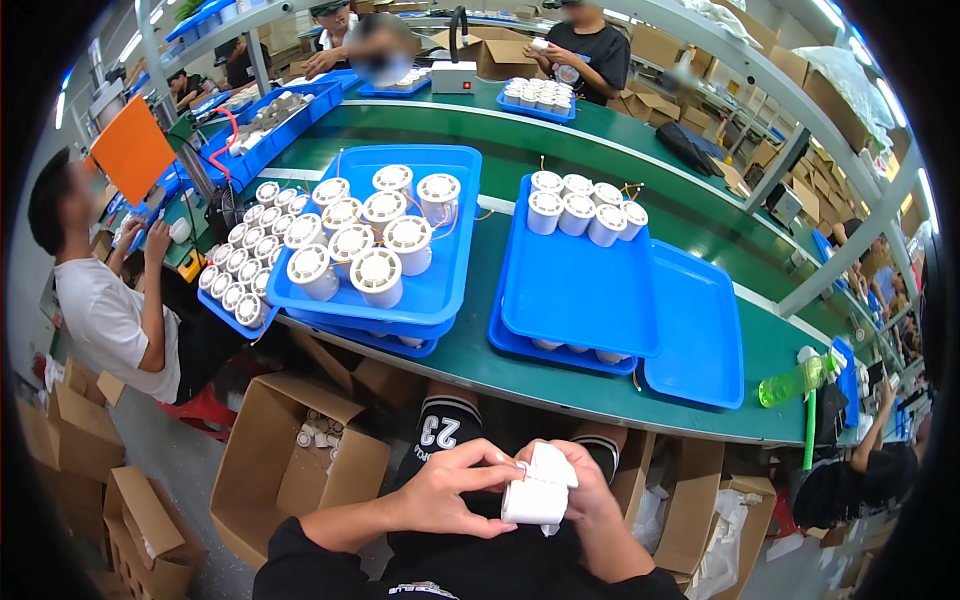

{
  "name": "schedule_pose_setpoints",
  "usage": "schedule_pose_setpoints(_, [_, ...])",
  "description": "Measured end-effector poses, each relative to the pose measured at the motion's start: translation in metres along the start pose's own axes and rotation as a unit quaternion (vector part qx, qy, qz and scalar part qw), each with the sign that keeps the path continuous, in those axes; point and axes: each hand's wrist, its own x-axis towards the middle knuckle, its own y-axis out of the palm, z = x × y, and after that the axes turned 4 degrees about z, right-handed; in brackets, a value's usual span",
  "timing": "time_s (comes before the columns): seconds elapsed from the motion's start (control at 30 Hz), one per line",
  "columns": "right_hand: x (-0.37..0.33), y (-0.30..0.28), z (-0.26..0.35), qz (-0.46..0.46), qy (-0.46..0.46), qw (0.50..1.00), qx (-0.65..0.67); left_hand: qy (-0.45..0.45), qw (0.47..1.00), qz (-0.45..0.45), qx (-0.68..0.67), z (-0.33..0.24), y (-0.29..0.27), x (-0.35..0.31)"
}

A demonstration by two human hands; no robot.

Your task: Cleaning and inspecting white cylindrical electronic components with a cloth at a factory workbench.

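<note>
Cylinder (535,505) is between both hands, lying roughly on its side above the lap. Right hand (597,490) grips it from the far end, fingers curled, probably to steady it; left hand (440,495) closes on the near end, thumb low on the edge, fingertips up at the white piece (552,464) on top, likely so they can work that spot. Can't tell whether the piece is attached. Held over the lap, close to the body, which looks handy for seeing and turning it. Ahead of the left hand, left tray (440,305) holds about ten capped units (377,277), caps up, wires loose among them; standing them upright probably protects caps and wires. It sits on another tray, contents mostly hidden. Straight ahead, middle tray (580,290) has its units bunched at the far end, maybe to leave the near part reachable; white units peek out of the tray beneath. Right tray (705,325) lies beyond the right hand, beside the middle one. Left of the left hand, carton (245,480) contains loose white parts (320,430); right of the right hand, cartons with clear plastic (718,540).
</note>
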Motion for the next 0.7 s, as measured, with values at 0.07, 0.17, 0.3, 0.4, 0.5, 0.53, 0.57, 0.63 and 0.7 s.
schedule_pose_setpoints(0.07, [-0.002, 0.001, -0.025, -0.043, -0.019, 0.987, 0.154, -0.016, 0.995, -0.05, -0.084, -0.002, 0.003, 0.006])
schedule_pose_setpoints(0.17, [0.007, 0.038, -0.03, -0.154, -0.146, 0.963, 0.167, 0.004, 0.989, -0.146, 0.006, 0.015, 0.016, 0.014])
schedule_pose_setpoints(0.3, [0.02, 0.047, -0.03, -0.252, -0.242, 0.936, 0.031, -0.033, 0.96, -0.28, 0.002, 0.027, 0.05, 0.034])
schedule_pose_setpoints(0.4, [0.024, 0.03, -0.044, -0.301, -0.372, 0.868, -0.134, -0.032, 0.947, -0.319, 0.012, 0.032, 0.062, 0.049])
schedule_pose_setpoints(0.5, [0.03, 0.014, -0.018, -0.315, -0.469, 0.721, -0.4, -0.037, 0.941, -0.306, -0.142, 0.044, 0.064, 0.062])
schedule_pose_setpoints(0.53, [0.035, 0.003, -0.001, -0.32, -0.495, 0.633, -0.502, -0.043, 0.94, -0.305, -0.147, 0.046, 0.064, 0.066])
schedule_pose_setpoints(0.57, [0.042, -0.005, 0.013, -0.32, -0.508, 0.534, -0.595, -0.052, 0.94, -0.302, -0.152, 0.049, 0.062, 0.069])
schedule_pose_setpoints(0.63, [0.051, -0.002, 0.026, -0.319, -0.494, 0.545, -0.598, -0.111, 0.925, -0.293, -0.214, 0.05, 0.061, 0.072])
schedule_pose_setpoints(0.7, [0.055, 0.006, 0.027, -0.27, -0.506, 0.534, -0.621, -0.067, 0.907, -0.327, -0.256, 0.057, 0.059, 0.078])
